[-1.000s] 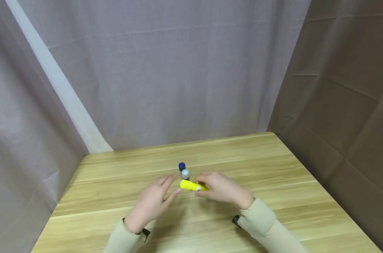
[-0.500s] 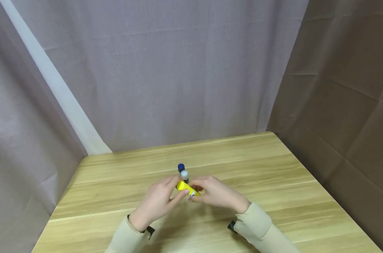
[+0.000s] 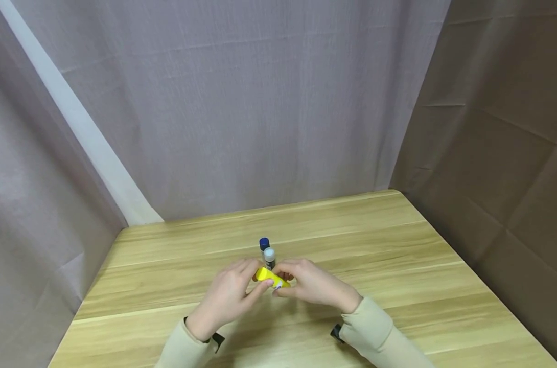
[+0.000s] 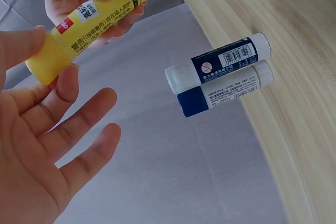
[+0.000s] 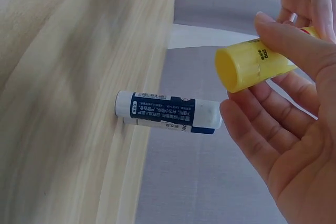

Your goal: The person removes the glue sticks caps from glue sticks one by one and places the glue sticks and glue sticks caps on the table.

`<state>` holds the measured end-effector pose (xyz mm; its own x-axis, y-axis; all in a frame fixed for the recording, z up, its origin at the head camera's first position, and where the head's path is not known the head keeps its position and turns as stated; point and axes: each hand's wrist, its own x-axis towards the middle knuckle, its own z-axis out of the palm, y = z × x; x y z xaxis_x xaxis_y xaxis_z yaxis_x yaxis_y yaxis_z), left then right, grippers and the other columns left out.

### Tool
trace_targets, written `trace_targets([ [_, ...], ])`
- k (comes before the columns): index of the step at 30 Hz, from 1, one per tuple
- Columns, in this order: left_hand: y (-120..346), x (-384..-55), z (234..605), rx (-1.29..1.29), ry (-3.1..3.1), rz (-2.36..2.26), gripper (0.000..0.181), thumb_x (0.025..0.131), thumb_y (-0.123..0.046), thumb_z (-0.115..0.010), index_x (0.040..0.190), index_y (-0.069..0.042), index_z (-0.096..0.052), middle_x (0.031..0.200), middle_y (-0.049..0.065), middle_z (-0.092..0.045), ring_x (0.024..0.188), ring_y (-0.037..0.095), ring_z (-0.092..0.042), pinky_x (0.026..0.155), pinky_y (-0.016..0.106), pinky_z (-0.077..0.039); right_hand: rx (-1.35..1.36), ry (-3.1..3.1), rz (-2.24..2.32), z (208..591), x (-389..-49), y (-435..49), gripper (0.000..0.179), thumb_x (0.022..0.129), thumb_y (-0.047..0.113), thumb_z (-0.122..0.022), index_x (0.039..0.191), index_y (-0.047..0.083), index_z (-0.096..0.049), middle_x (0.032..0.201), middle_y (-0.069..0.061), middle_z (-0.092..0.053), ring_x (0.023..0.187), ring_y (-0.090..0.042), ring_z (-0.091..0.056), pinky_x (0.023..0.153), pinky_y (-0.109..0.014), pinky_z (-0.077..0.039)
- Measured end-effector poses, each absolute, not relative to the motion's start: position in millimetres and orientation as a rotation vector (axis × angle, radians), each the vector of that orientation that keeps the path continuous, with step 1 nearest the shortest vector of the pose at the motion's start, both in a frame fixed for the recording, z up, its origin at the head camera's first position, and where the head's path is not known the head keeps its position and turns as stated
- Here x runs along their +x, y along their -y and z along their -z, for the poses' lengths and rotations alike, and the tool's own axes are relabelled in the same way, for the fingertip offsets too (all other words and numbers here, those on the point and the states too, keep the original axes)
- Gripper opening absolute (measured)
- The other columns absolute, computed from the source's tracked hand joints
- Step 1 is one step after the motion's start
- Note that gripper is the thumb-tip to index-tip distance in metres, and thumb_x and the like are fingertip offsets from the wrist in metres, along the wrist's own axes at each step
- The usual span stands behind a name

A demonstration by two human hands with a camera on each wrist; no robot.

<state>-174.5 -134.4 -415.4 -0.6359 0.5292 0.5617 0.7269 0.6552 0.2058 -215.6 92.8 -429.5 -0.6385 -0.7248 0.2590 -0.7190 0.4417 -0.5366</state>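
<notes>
Both hands hold a yellow glue stick (image 3: 273, 277) above the table, tilted with its cap end up to the left. My left hand (image 3: 230, 291) pinches the cap between thumb and index finger, its other fingers spread in the left wrist view. Around the lower body curl the thumb and fingers of my right hand (image 3: 308, 281); in the right wrist view the round yellow base (image 5: 228, 71) sticks out. Just beyond stand two more glue sticks, upright and close together: one with a white cap and dark blue label (image 4: 226, 61), one with a blue cap and whitish label (image 4: 231, 90).
The wood-grain table (image 3: 168, 266) spreads around the hands, its far edge against a grey curtain (image 3: 260, 102). A brown cloth (image 3: 499, 128) hangs along the right side. Each wrist wears a dark strap.
My left hand has come in and taken hold of the yellow cap. The glue stick has shifted slightly left and tilted more steeply. Both standing glue sticks have stayed put.
</notes>
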Motion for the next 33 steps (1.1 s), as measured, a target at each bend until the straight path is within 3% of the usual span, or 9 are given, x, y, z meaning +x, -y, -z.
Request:
trace_targets([
  [5, 134.4, -173.2, 416.5, -0.959, 2.42, 0.543, 0.025, 0.095, -0.033, -0.071, 0.105, -0.011, -0.063, 0.084, -0.007, -0.058, 0.074, 0.006, -0.049, 0.062, 0.021, -0.045, -1.279, -2.675, 0.989, 429.9, -213.0, -91.0, 0.029, 0.087, 0.024, -0.081, 0.111, 0.015, -0.069, 0.101, 0.011, -0.067, 0.089, -0.005, -0.061, 0.081, -0.023, -0.054],
  [11, 134.8, -172.8, 415.2, -0.935, 2.434, 0.529, 0.025, 0.097, -0.034, -0.069, 0.105, -0.011, -0.064, 0.085, -0.007, -0.059, 0.074, 0.006, -0.051, 0.061, 0.021, -0.046, -1.27, -2.692, 1.003, 431.7, -212.6, -89.0, 0.028, 0.088, 0.026, -0.08, 0.112, 0.015, -0.069, 0.099, 0.011, -0.067, 0.088, -0.008, -0.063, 0.08, -0.029, -0.056],
  [22, 136.9, -172.0, 413.8, -0.894, 2.464, 0.488, 0.025, 0.098, -0.037, -0.067, 0.102, -0.013, -0.064, 0.083, -0.008, -0.059, 0.073, 0.006, -0.051, 0.062, 0.021, -0.046, -1.292, -2.721, 1.009, 435.1, -212.6, -85.0, 0.028, 0.09, 0.026, -0.079, 0.112, 0.014, -0.068, 0.098, 0.01, -0.066, 0.085, -0.003, -0.059, 0.076, -0.03, -0.057],
  [33, 149.3, -178.9, 399.6, -0.781, 2.33, 0.674, 0.021, 0.097, -0.03, -0.069, 0.091, -0.013, -0.059, 0.075, -0.009, -0.05, 0.063, 0.005, -0.046, 0.052, 0.018, -0.038, -1.243, -2.777, 0.905, 449.1, -215.5, -89.9, 0.024, 0.088, 0.021, -0.08, 0.106, 0.013, -0.068, 0.095, 0.009, -0.064, 0.08, -0.005, -0.059, 0.071, -0.021, -0.052],
])
